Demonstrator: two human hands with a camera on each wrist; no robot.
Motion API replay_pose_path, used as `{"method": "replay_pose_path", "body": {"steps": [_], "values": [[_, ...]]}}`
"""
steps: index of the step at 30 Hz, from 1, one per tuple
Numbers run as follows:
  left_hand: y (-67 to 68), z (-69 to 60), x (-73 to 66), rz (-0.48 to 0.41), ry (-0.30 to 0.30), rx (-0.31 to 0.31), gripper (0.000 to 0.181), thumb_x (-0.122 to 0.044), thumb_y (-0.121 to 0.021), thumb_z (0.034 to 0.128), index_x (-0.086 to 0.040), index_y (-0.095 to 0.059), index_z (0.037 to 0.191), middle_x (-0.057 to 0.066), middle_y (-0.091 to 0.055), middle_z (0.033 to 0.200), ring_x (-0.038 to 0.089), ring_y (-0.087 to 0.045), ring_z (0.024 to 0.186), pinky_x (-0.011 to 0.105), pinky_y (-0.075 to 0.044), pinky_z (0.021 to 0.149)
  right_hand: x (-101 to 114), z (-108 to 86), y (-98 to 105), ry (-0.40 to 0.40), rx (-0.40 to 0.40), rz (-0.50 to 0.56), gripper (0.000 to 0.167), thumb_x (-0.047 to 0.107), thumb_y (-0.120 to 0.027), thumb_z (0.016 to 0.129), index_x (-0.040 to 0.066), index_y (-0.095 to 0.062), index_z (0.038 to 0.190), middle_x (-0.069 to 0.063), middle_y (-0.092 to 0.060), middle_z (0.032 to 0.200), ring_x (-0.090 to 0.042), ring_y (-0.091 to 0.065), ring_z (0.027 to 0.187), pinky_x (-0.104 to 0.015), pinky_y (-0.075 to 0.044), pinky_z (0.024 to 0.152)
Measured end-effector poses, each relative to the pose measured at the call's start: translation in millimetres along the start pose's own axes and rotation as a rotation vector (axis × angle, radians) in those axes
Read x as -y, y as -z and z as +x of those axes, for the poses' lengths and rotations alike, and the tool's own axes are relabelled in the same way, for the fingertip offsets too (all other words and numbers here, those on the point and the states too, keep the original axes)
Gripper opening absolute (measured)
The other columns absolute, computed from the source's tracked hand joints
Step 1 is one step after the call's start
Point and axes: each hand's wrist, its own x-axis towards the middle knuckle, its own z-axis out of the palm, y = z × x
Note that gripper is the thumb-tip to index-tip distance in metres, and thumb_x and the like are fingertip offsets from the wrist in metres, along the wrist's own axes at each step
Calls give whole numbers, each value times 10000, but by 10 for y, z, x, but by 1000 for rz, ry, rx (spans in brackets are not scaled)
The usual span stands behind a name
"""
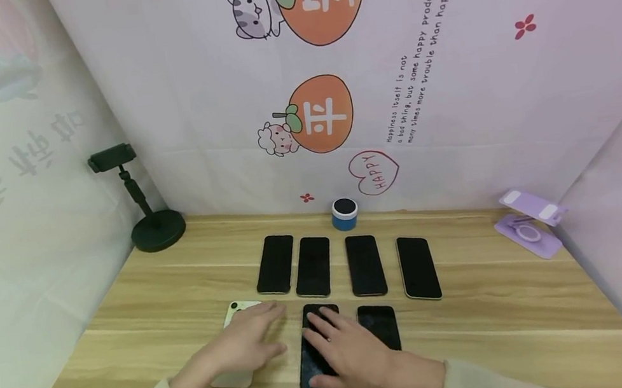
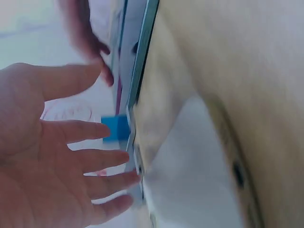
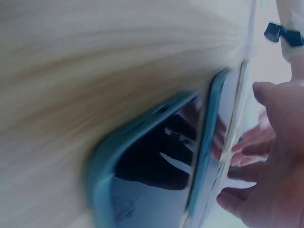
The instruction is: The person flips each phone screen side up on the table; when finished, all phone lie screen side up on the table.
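Note:
In the head view my left hand [image 1: 249, 335] is over a pale phone [image 1: 234, 380] that lies back up, its camera corner showing past the fingers. The left wrist view shows that hand [image 2: 57, 152] with fingers spread and nothing held, beside the pale phone [image 2: 190, 175]. My right hand [image 1: 358, 352] spreads its fingers over a dark-screened phone [image 1: 314, 363]; whether the fingertips touch the glass I cannot tell. Right of it lies another dark phone [image 1: 378, 321], partly covered by that hand. The right wrist view shows a teal-edged phone [image 3: 156, 175] near the right hand [image 3: 280, 161].
Several black-screened phones [image 1: 313, 267] form a row behind the hands. A blue jar [image 1: 345, 214] with a dark lid top stands at the back edge. A black phone stand [image 1: 157, 231] is at back left, a purple folding stand [image 1: 528, 233] at back right. Printed cloth [image 1: 208, 103] encloses the table.

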Motion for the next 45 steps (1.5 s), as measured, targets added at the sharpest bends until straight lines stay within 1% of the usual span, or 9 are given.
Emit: {"method": "replay_pose_path", "body": {"steps": [6, 11, 15, 20, 25, 29, 39, 42, 45], "values": [[151, -77, 187, -68, 124, -83, 558, -211, -637, 1017, 30, -495, 1499, 277, -495, 1558, 496, -453, 1455, 674, -373, 1175, 274, 244, 1, 134, -72, -57, 644, 568, -551, 1024, 156, -468, 1512, -42, -569, 1511, -208, -553, 1380, -381, -519, 1077], [181, -172, 381, -126, 229, -130, 605, -182, -589, 1032, 95, -396, 1534, 344, -444, 1565, 527, -437, 1454, 662, -410, 1153, 472, 460, 70, 58, 36, 291, 611, 419, -616, 1014, 119, -458, 1522, -48, -566, 1518, -176, -553, 1390, -340, -503, 1118], [218, -238, 507, -342, 306, -107, 664, -191, -543, 1049, 118, -275, 1573, 385, -402, 1569, 540, -458, 1430, 620, -481, 1105, 629, 617, 82, 4, 74, 473, 609, 372, -602, 1004, 107, -456, 1532, -78, -482, 1608, -224, -471, 1485, -357, -448, 1194], [280, -318, 605, -650, 434, -110, 677, -227, -475, 1069, 80, -194, 1604, 386, -352, 1595, 526, -456, 1435, 525, -539, 1067, 812, 722, -35, 82, 82, 168, 591, 425, -570, 1002, 191, -462, 1533, -95, -398, 1665, -272, -453, 1489, -338, -466, 1164], [299, -346, 619, -755, 496, -134, 670, -244, -446, 1074, 119, -206, 1583, 374, -436, 1529, 465, -532, 1363, 508, -535, 1071, 917, 768, -132, 86, 85, -175, 620, 596, -533, 1003, 281, -447, 1529, -51, -374, 1674, -276, -422, 1516, -332, -456, 1172], [311, -349, 610, -895, 509, -127, 675, -219, -448, 1063, 123, -191, 1585, 354, -435, 1515, 416, -518, 1360, 546, -492, 1114, 946, 783, -136, 76, 69, -200, 691, 706, -501, 977, 282, -457, 1520, -63, -413, 1649, -300, -459, 1495, -333, -478, 1154], [284, -302, 627, -1182, 512, -130, 697, -205, -276, 1082, 111, 60, 1605, 396, -137, 1644, 557, -175, 1520, 698, -121, 1274, 954, 794, -28, 127, 33, -224, 607, 695, -504, 982, 263, -581, 1402, -79, -529, 1565, -355, -562, 1400, -343, -601, 977], [261, -247, 623, -1225, 531, -169, 715, -159, -308, 1067, 121, 73, 1602, 398, -152, 1626, 529, -210, 1516, 666, -138, 1288, 934, 818, 6, 139, 56, -188, 586, 689, -528, 976, 258, -616, 1363, -89, -555, 1547, -314, -565, 1406, -382, -560, 1065], [244, -186, 622, -1227, 550, -213, 702, -127, -328, 1056, 145, 28, 1597, 382, -255, 1542, 428, -403, 1367, 566, -304, 1229, 910, 844, 37, 158, 77, -116, 541, 661, -569, 973, 250, -645, 1316, -110, -566, 1540, -257, -561, 1421, -409, -491, 1160]]}}
